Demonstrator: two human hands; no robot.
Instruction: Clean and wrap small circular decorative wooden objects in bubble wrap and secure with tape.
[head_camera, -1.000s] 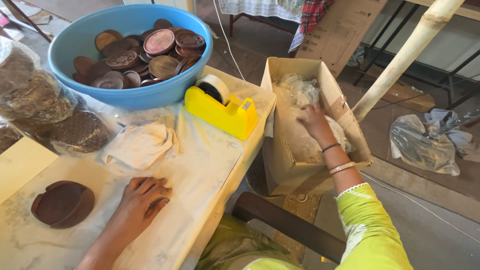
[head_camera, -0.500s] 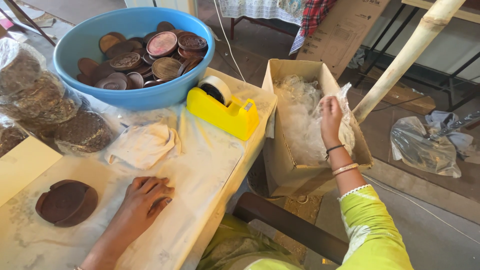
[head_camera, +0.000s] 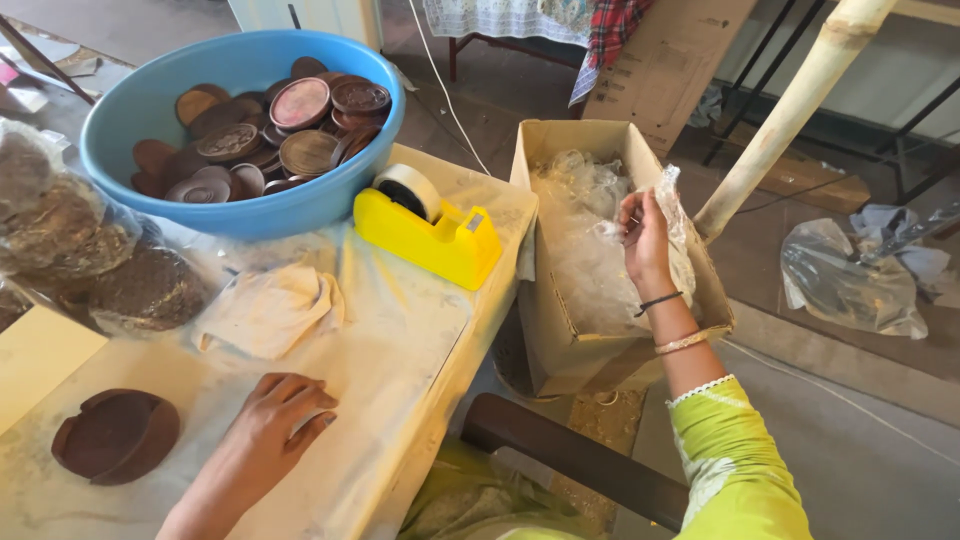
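A person's right hand pinches a clear plastic bag between closed fingers, lifting it above an open cardboard box stuffed with more crumpled clear bags. The box stands on the floor just beside the table's right edge. A black band and a thin bangle circle the wrist, above a lime-green sleeve.

The left hand lies palm down on the cloth-covered table, fingers loosely curled and gripping nothing. To its left sits a stack of dark brown round discs. A crumpled beige rag lies just beyond the hand.

Farther back, a yellow tape dispenser holding a roll of tape stands near the table's edge, touching a large blue plastic basin filled with brown embossed discs. Clear bags packed with dark discs are piled at the left. A dark chair back crosses the foreground, and a pale wooden pole leans behind the box.
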